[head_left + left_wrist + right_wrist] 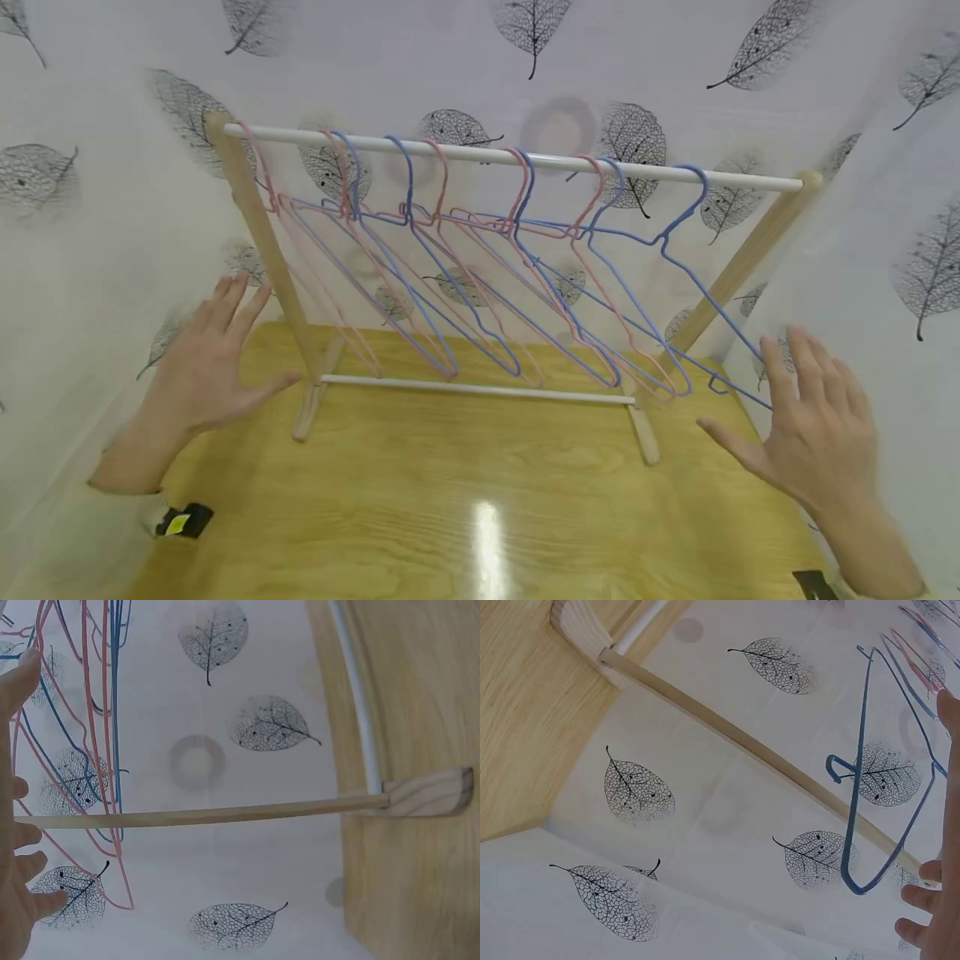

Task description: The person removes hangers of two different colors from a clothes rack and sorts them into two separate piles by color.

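My left hand [206, 362] is held up beside the rack's left post [262, 242], fingers spread and holding nothing. On the other side my right hand [817, 425] is raised with straight fingers, its fingertips near the lower corner of the rightmost blue hanger [708, 296]. Pink and blue hangers hang in a row from the white top rod [480, 156]. A pink hanger [322, 292] is at the far left, closest to my left hand. In the right wrist view the blue hanger [850, 825] shows a small hook on its bottom bar, beside my fingers [922, 898].
The rack stands on a wooden table [420, 483] on two wooden feet [306, 412], joined by a low white bar [480, 389]. Pale sheeting [97, 242] with dark leaf prints surrounds the table at the back and sides. Its right post [738, 258] leans outward in the head view.
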A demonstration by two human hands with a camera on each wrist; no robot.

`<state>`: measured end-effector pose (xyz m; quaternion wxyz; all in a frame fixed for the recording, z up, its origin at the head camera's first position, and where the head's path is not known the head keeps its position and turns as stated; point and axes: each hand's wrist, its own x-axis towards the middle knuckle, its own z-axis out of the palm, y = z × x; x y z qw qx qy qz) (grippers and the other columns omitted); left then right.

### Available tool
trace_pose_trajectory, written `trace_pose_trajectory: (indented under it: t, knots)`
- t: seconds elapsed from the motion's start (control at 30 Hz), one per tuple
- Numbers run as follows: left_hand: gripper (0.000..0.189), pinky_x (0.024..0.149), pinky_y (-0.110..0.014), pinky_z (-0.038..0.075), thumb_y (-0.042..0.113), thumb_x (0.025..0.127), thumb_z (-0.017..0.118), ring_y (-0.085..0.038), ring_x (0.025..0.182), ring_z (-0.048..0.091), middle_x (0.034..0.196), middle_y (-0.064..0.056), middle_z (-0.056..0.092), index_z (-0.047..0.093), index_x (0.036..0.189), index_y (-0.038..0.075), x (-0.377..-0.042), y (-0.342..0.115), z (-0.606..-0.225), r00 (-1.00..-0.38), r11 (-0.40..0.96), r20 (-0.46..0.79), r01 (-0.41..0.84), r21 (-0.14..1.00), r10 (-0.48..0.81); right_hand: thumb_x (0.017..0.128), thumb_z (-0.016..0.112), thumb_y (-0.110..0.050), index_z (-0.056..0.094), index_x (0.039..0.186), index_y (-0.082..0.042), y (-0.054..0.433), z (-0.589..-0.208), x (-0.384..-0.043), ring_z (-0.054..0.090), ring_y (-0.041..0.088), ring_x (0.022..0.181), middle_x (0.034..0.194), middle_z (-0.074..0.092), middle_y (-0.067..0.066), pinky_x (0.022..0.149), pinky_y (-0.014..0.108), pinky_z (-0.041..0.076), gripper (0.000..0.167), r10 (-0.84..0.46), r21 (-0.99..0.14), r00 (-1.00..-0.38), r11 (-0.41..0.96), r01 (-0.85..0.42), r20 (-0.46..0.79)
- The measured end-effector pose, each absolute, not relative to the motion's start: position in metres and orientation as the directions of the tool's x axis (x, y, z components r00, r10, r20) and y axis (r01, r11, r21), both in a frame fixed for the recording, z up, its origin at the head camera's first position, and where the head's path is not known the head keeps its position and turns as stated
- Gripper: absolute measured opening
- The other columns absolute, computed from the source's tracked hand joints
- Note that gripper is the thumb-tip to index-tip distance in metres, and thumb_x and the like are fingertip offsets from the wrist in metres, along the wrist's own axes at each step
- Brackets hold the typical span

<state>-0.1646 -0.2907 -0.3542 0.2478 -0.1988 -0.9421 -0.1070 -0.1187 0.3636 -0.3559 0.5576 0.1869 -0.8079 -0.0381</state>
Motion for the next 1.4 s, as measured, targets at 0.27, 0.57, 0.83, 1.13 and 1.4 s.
trace_pose_trajectory:
  t: [0.27,0.57,0.83,1.13,1.4]
  knots:
    - [0.102,0.117,-0.076,0.039,0.043,0.084,0.082,-0.051,0.154,0.035,0.168,-0.024,0.036,0.032,0.166,0.008,-0.185,-0.296,-0.358,-0.816,0.831,0.553,0.418,0.367,0.166,0.090,0.034,-0.090,0.063,0.140,0.000,0.360,-0.354,-0.134,0.065,0.054,0.110,0.138,0.067,0.026,0.072,0.068,0.052,0.107,-0.346,0.275,-0.287,0.926,-0.261,0.893]
    - [0.088,0.099,0.002,0.045,0.005,0.079,0.089,-0.001,0.128,0.062,0.146,-0.019,0.062,0.049,0.157,0.014,-0.210,-0.294,-0.368,-0.744,0.630,0.659,0.459,0.626,-0.113,0.094,0.039,-0.080,0.063,0.138,0.001,0.353,-0.355,-0.147,0.067,0.052,0.095,0.127,0.071,0.026,0.054,0.064,0.048,0.095,-0.336,0.279,-0.249,0.931,-0.236,0.908]
    - [0.078,0.086,0.000,0.053,0.001,0.085,0.084,0.012,0.107,0.061,0.120,0.027,0.058,0.050,0.155,0.012,-0.226,-0.289,-0.373,-0.810,0.481,0.508,0.335,0.810,-0.291,0.093,0.044,-0.070,0.063,0.138,-0.001,0.353,-0.368,-0.159,0.068,0.051,0.091,0.124,0.073,0.023,0.057,0.062,0.051,0.085,-0.292,0.246,-0.249,0.949,-0.198,0.923]
    - [0.062,0.076,-0.001,0.055,0.004,0.089,0.080,0.010,0.087,0.065,0.106,0.023,0.063,0.059,0.147,0.007,-0.243,-0.281,-0.380,-0.810,0.414,0.486,0.339,0.844,-0.327,0.095,0.054,-0.057,0.063,0.137,0.002,0.353,-0.376,-0.172,0.064,0.053,0.081,0.116,0.071,0.026,0.059,0.063,0.050,0.073,-0.253,0.207,-0.271,0.960,-0.187,0.929]
    - [0.044,0.070,0.001,0.052,0.005,0.091,0.079,0.012,0.083,0.062,0.098,0.027,0.062,0.068,0.133,0.000,-0.246,-0.274,-0.380,-0.774,0.479,0.537,0.351,0.805,-0.336,0.082,0.077,-0.027,0.060,0.141,0.001,0.360,-0.388,-0.179,0.063,0.052,0.082,0.110,0.069,0.028,0.063,0.062,0.052,0.068,-0.221,0.172,-0.299,0.968,-0.180,0.928]
